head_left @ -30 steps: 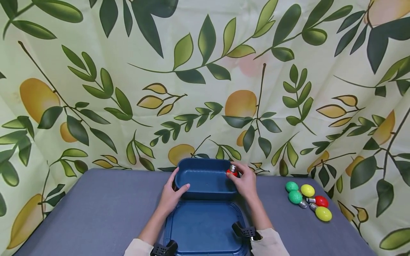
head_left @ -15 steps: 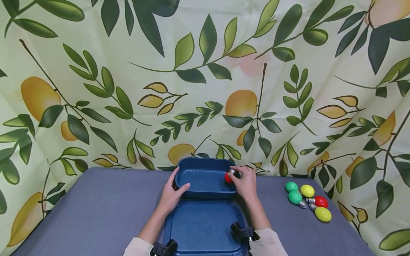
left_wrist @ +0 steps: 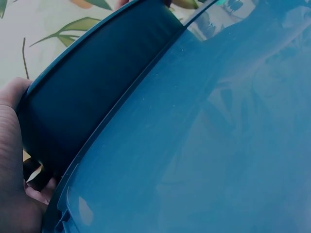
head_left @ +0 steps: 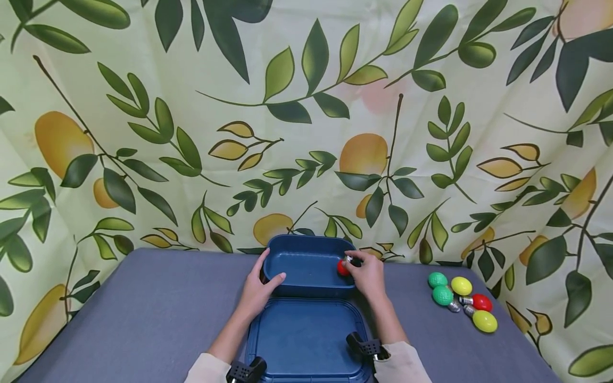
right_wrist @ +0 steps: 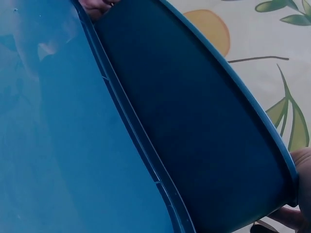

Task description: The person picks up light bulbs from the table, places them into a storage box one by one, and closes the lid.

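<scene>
Pinching red bulb (head_left: 342,268) at right end of blue box (head_left: 299,270), right hand (head_left: 369,274) right of bulb, left hand (head_left: 255,290) gripping left end

Left sleeve (head_left: 207,368): pale cream, cloth softly rumpled. Right sleeve (head_left: 403,364): same cream, a few loose folds, edge uneven near the wrist gear. Left hand (head_left: 257,291) and right hand (head_left: 370,274) bare, as are both forearms beyond the cuffs. Left camera (head_left: 246,370): black, stubby rounded end, mount dotted with small holes. Right camera (head_left: 364,344): matching black, same dotted mount, blunt cylindrical end.
</scene>
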Available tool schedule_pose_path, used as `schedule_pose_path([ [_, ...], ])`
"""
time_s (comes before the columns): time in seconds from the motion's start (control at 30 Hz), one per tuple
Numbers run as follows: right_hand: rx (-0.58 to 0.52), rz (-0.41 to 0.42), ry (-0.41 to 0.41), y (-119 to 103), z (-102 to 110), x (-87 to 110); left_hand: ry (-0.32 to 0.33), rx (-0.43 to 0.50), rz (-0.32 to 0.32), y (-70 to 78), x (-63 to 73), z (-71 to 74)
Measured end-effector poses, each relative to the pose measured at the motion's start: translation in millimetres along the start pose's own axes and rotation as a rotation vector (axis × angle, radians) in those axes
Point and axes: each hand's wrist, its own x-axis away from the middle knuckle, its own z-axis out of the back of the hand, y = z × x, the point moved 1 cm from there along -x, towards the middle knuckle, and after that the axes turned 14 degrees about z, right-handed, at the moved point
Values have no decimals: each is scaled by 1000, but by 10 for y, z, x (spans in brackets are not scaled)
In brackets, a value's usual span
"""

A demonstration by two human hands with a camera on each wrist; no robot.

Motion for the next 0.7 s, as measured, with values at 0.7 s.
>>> schedule_pose_path([
  [0.7, -8, -20, -66, 12, 24, -7, -5, 21, -4, -1, -14, 9],
])
